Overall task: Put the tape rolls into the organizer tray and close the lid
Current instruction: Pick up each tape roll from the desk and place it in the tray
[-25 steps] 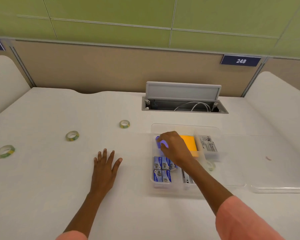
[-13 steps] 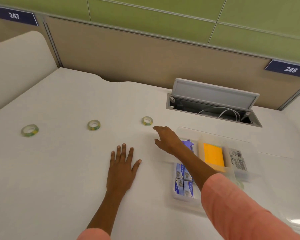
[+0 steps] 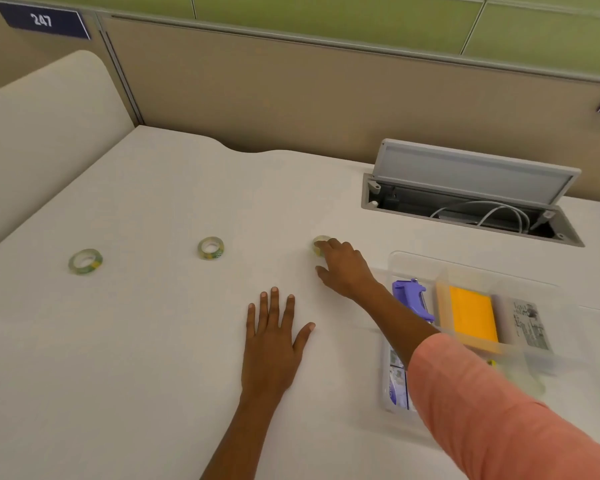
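Three green-and-yellow tape rolls lie in a row on the white table: one at the far left (image 3: 85, 261), one in the middle (image 3: 210, 248), and one (image 3: 316, 244) partly under my right fingertips. My right hand (image 3: 343, 268) stretches out to this third roll, fingertips touching its top and thumb held apart. My left hand (image 3: 272, 344) rests flat on the table, fingers spread, holding nothing. The clear organizer tray (image 3: 409, 258) stands to the right, partly hidden by my right arm. It holds a purple tool (image 3: 411, 299), an orange pad (image 3: 471, 317) and a labelled white box (image 3: 530, 323).
An open cable hatch (image 3: 471, 199) with a raised grey flap and white cables sits behind the tray. A beige partition wall runs along the table's far edge. A rounded cream divider (image 3: 42, 133) borders the table on the left.
My right hand has left the tray and moved left and forward to the nearest tape roll. The view has swung left. My left hand stays flat on the table.
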Demonstrator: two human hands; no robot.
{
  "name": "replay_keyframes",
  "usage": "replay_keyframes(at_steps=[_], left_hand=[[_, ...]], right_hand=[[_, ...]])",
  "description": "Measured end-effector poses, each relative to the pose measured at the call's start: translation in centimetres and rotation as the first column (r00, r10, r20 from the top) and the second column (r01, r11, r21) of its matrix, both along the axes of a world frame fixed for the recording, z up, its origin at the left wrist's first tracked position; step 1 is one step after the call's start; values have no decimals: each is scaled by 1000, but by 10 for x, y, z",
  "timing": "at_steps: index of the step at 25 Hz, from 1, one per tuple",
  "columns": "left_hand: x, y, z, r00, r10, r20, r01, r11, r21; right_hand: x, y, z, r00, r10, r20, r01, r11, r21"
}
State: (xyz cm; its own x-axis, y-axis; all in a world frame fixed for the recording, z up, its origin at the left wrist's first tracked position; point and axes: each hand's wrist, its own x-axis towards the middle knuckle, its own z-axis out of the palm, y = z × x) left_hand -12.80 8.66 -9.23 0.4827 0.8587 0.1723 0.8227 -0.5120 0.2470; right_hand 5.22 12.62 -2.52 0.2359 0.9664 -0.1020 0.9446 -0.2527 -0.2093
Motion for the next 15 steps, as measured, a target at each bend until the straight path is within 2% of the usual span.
replay_keyframes(at_steps=[3,8,15], left_hand=[[3,-2,4,999,-37,-4,37,999,-3],[-4,0,-3,999,1,-40,-3,998,-59],[-3,-2,6,999,-37,35,40,996,-77]], right_hand=[[0,-15,1,994,-103,-44,107,991,82],[-23,-31,-2,974,-77,-213,88,995,42],[-5,-95,50,883,-170,-437,294,927,233]])
